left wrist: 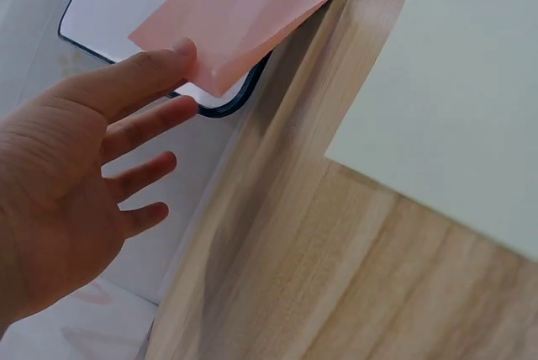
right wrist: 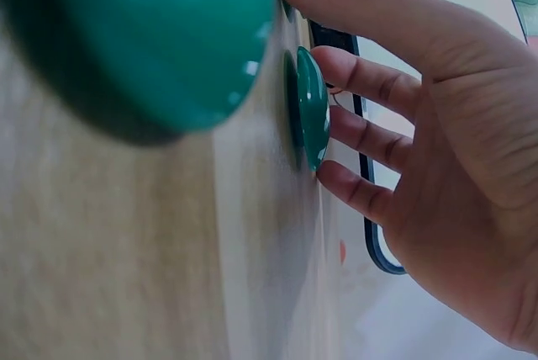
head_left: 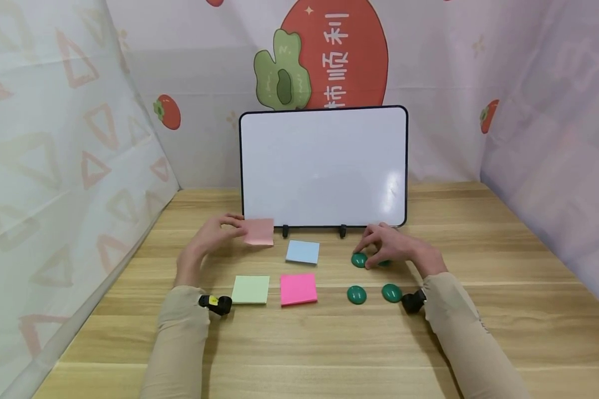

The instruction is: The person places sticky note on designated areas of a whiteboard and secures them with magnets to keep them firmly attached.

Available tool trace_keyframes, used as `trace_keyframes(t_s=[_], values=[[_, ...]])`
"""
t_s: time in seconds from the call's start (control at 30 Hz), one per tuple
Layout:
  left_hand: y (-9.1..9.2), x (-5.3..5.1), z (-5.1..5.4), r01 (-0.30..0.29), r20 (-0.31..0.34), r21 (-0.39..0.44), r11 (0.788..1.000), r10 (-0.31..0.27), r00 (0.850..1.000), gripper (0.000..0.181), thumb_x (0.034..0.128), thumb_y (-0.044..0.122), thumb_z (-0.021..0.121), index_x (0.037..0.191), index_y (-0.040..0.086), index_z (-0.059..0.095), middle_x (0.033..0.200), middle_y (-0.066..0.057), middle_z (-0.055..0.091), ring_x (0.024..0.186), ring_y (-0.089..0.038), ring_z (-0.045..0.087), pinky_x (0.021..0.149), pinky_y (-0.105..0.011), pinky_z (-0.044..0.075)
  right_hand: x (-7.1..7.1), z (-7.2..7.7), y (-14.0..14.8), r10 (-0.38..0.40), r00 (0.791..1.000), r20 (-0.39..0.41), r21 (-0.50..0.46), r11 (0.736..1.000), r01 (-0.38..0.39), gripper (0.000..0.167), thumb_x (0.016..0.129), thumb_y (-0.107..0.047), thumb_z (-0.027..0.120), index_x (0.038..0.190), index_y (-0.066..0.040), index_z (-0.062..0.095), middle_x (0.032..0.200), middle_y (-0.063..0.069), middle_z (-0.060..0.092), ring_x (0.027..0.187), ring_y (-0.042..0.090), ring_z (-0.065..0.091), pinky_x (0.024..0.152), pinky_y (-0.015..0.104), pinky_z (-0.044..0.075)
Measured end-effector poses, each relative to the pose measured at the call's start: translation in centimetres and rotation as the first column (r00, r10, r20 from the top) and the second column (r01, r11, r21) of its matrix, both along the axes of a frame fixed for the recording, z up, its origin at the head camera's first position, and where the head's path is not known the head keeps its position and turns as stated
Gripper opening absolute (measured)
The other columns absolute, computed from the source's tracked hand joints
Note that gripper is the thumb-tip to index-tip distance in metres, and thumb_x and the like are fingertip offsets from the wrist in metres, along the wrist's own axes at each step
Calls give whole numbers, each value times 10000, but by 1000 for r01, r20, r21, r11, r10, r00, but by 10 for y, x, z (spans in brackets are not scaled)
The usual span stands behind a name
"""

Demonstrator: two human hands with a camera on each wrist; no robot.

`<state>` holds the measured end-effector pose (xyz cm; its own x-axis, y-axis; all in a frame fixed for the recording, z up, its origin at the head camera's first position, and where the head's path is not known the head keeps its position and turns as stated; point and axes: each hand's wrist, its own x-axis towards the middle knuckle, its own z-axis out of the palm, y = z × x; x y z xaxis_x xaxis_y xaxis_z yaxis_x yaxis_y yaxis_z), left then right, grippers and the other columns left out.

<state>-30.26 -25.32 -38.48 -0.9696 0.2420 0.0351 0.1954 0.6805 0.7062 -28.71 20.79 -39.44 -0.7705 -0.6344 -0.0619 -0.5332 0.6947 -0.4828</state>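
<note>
My left hand pinches the left edge of a light pink sticky note before the whiteboard's lower left corner; the left wrist view shows thumb and forefinger on the note, other fingers spread. At the right, my right hand reaches down over two green round magnets, thumb and forefinger at the left one; whether it is gripped I cannot tell. The other lies partly hidden under the hand. In the right wrist view, the remaining fingers of the hand are beside a green magnet.
The whiteboard stands upright on black feet at the back. Blue, green and bright pink note pads lie mid-table. Two more green magnets lie nearer the front, by the right wrist camera.
</note>
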Motion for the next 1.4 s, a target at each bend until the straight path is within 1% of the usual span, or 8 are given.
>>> trace_keyframes(t_s=[0.23,0.43,0.67,0.87,0.97,1.1,1.27,1.4], values=[[8,-1,4,-12,-72,94,996,19,997,334,919,327,714,1080,35,723,1460,-36,536,1450,-303,350,1157,-574,275,-1,1,0,-3,1000,16,-3,1000,3,313,820,-296,816,1123,-245,758,1164,18,564,989,196,397,795,334,359],[14,-1,8,-39,-105,112,993,51,993,342,922,364,706,1044,46,738,1460,-32,543,1454,-299,349,1155,-585,273,-1,2,-1,-10,1000,23,-43,999,11,326,823,-283,813,1138,-223,754,1172,12,571,1001,194,397,812,342,359],[20,-6,10,-66,-123,102,993,78,989,343,936,352,691,1056,34,735,1439,-66,556,1434,-320,368,1168,-595,234,0,7,-4,10,999,-33,-93,996,-13,339,828,-242,810,1154,-172,749,1156,29,580,1015,217,404,826,351,352],[26,-19,18,-76,-161,51,996,83,984,331,939,334,689,1043,23,735,1473,-82,510,1452,-348,318,1169,-583,237,0,9,-2,2,998,-67,-115,993,-10,341,829,-258,812,1151,-167,749,1165,35,581,1039,202,410,839,368,373],[30,-27,26,-62,-202,11,998,63,977,343,950,325,676,1051,3,733,1502,-99,477,1463,-371,275,1174,-586,216,-1,9,-2,-4,997,-80,-122,993,-6,340,827,-263,813,1149,-173,750,1176,34,581,1053,206,416,850,393,390],[35,-34,36,-46,-230,-27,999,39,972,354,962,317,661,1068,-14,728,1511,-116,463,1462,-377,250,1169,-590,221,-2,8,-2,-10,997,-82,-125,992,0,338,826,-270,813,1145,-178,751,1178,26,581,1064,207,423,865,429,411],[41,-40,42,-75,-243,-22,997,67,968,337,954,307,673,1042,-13,728,1560,-102,397,1487,-370,164,1174,-591,213,-3,6,-2,-10,998,-68,-117,993,2,337,829,-270,810,1147,-176,749,1180,25,582,1070,208,423,878,444,416],[45,-46,43,-110,-271,-14,994,102,957,331,949,307,679,1022,-13,727,1591,-97,343,1498,-365,112,1184,-588,187,-3,6,-3,-3,998,-70,-115,993,-5,334,832,-262,808,1148,-169,748,1174,31,584,1062,208,421,874,440,412]])
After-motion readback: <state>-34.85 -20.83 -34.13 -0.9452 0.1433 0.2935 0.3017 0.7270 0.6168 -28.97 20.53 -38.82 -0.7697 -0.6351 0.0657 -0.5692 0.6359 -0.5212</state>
